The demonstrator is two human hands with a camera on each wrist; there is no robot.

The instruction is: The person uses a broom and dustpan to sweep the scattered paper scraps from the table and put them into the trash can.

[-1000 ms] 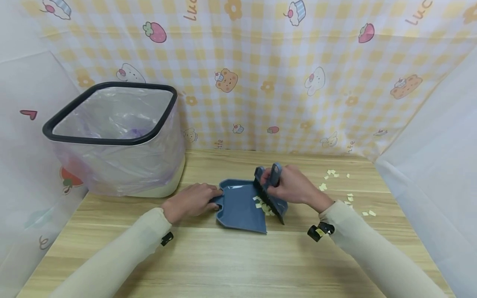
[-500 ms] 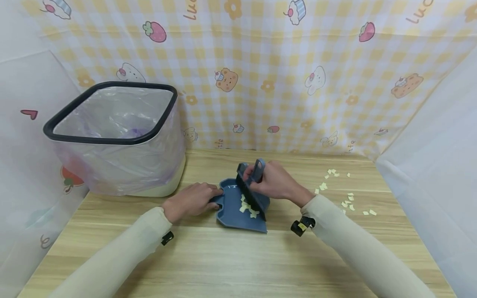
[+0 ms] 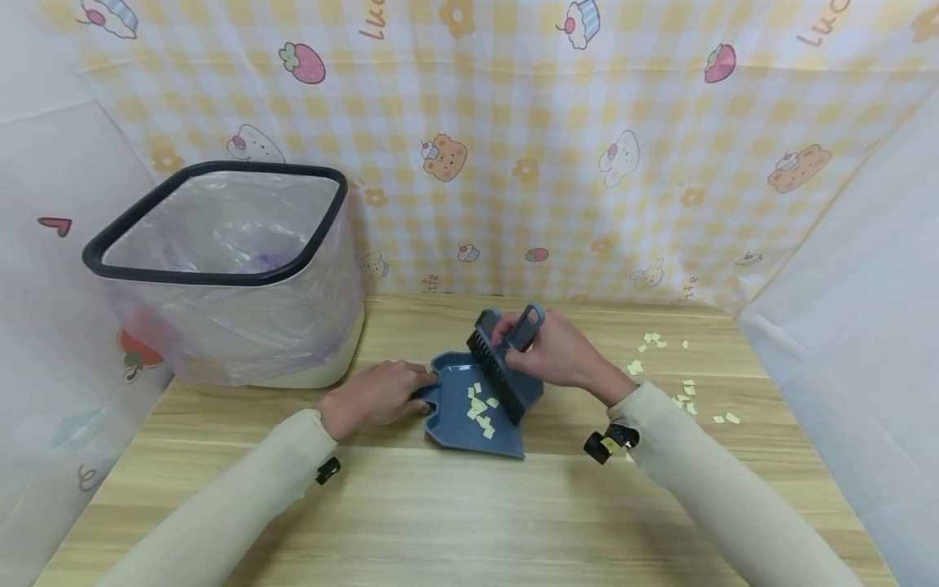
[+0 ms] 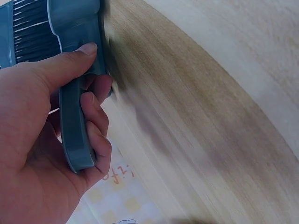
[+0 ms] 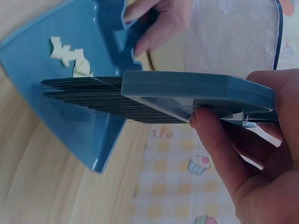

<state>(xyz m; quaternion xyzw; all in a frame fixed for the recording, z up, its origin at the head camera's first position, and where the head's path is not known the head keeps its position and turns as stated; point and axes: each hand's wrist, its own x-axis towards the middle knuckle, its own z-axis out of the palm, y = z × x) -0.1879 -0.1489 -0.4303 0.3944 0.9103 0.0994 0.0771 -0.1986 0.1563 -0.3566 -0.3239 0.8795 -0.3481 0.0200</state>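
My left hand (image 3: 381, 393) grips the handle of a blue-grey dustpan (image 3: 455, 428), which lies on the wooden table with its wide lip to the right. In the left wrist view the fingers curl round that handle (image 4: 74, 126) and the thumb lies along its top. My right hand (image 3: 557, 350) holds a small hand brush (image 3: 501, 367) with dark bristles, tilted over the pan's right part. In the right wrist view the bristles (image 5: 93, 98) reach across the pan beside the paper scraps. Several pale yellow paper scraps (image 3: 478, 406) lie in the pan.
More paper scraps (image 3: 689, 387) are scattered on the table (image 3: 440, 522) to the right. A bin (image 3: 308, 326) with a black rim and a clear purplish liner stands at the left. A checked curtain (image 3: 499, 220) hangs along the back edge.
The brush swept left into the dustpan, pushing paper scraps further in, then moved slightly back right and up off them. The left hand and dustpan stayed in place.
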